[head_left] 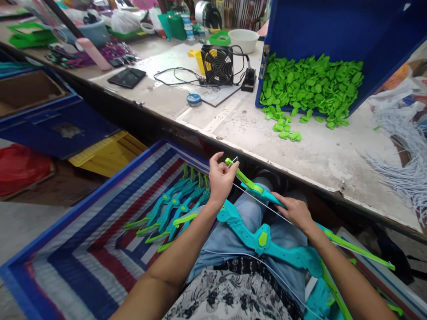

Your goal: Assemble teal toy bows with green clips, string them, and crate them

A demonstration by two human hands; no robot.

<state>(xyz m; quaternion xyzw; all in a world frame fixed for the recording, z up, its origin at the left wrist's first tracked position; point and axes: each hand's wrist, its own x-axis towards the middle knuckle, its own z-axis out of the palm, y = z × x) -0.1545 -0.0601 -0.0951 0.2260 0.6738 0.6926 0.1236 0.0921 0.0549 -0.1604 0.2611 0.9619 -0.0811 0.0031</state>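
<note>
My left hand (222,180) pinches a white string (256,202) at the tip of a bright green bow limb (245,178). That limb belongs to a teal and green toy bow, whose teal part (271,197) my right hand (295,212) grips. The string runs from the tip toward my right hand and beyond. Across my lap lies a second toy bow (263,240), teal with green limbs, its string loose over my waist. Several finished-looking toy bows (174,202) lie side by side in the striped-lined crate (78,209) at my left.
A tipped blue bin (320,31) on the workbench (227,118) spills small green plastic pieces (310,84). Bundled white strings (403,151) hang at the right edge. A small black fan (218,66), a soldering-iron-like stand (248,80) and a blue round tin (194,99) stand on the bench. More bow parts (322,295) lie at lower right.
</note>
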